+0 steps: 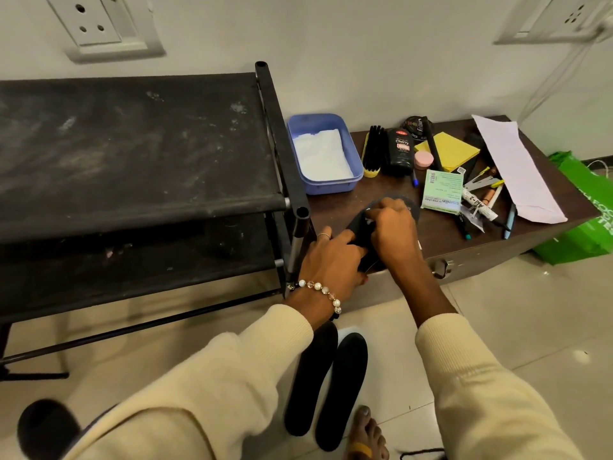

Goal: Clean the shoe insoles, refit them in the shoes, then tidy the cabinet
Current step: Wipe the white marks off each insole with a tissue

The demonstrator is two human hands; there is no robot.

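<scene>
Tiled floor, black shoe rack [132, 144] at left, low brown cabinet [431, 234] at right.
Beside the rack, blue tub [323, 154] holding white cloth, then brush [373, 151], black polish bottle [402, 147], yellow notes [454, 151], pens, white paper. At the cabinet's front edge, left hand [331, 260] and right hand [393, 232] both curled around a black shoe [361, 227], gripping it. On the floor below, two black insoles [345, 390] side by side.

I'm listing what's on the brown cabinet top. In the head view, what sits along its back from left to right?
Blue tub → shoe brush → black polish bottle → yellow pad → white paper.
</scene>
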